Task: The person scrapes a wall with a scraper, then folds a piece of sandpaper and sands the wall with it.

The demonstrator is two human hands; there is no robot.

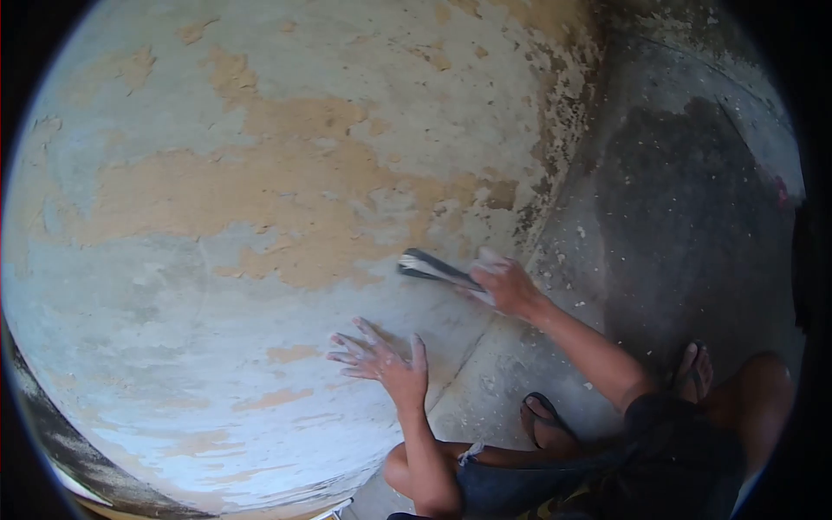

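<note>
My left hand (383, 357) rests against a pale painted wall (165, 295), fingers spread and dusted with white powder. To its upper right, my right hand (507, 286) grips one end of a folded dark grey sheet, which looks like sandpaper (429, 267). The sheet's folds part at the far end and show a pale inner face. It lies close to the wall surface; whether it touches cannot be made out. Slight blur covers the right hand and the sheet. White dust also marks the right fingers.
Tan patches (286, 165) show where the wall's paint has peeled. Dark, flaking damage (555, 130) runs along the wall's lower edge. The grey concrete floor (563, 347) has scattered pale flakes and a dark damp-looking area (685, 208). My feet in flip-flops (548, 420) are on the floor.
</note>
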